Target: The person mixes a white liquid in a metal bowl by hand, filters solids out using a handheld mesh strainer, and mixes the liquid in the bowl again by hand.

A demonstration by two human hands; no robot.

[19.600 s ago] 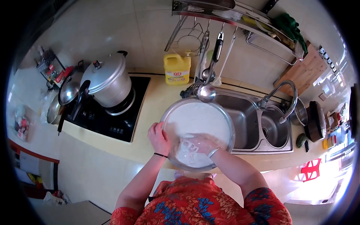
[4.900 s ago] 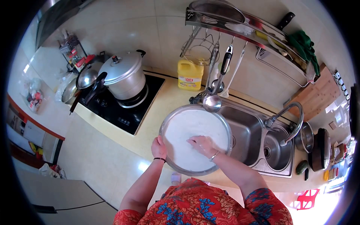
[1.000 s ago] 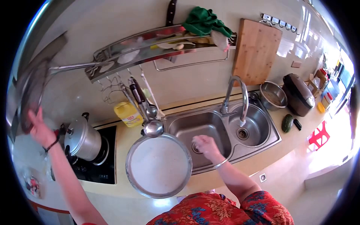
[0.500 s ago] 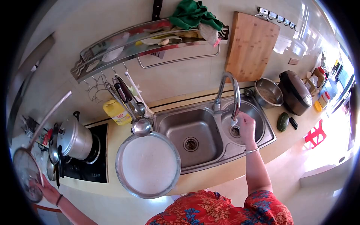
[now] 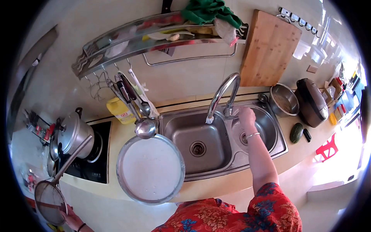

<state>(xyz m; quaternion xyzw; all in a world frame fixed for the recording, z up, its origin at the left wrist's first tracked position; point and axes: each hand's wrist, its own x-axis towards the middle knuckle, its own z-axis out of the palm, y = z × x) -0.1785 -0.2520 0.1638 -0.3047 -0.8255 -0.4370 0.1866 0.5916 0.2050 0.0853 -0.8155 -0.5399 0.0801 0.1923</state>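
At the lower left, my left hand [image 5: 70,218] grips a mesh strainer [image 5: 50,201] by its rim, with the long handle pointing up and to the right. My right hand [image 5: 245,116] is closed at the lever of the faucet [image 5: 233,91], over the round right bowl of the sink; the fingertips are partly hidden. The curved spout hangs above the rectangular left basin [image 5: 193,133], with something whitish at its tip. Left of the sink, a wide metal pot [image 5: 120,170] holds white liquid. A ladle [image 5: 145,129] hangs just above its far rim.
A lidded pot [image 5: 73,135] stands on the black cooktop [image 5: 96,174]. Behind the sink leans a cutting board [image 5: 270,50]. On the right are a metal bowl [image 5: 284,112], a rice cooker [image 5: 311,102] and a green gourd-like vegetable [image 5: 296,132]. A wall rack [image 5: 154,42] spans above.
The faucet spout has swung from the right bowl to the left basin. My right hand has gone from the spout to the lever. My left hand and the strainer have moved right and down.
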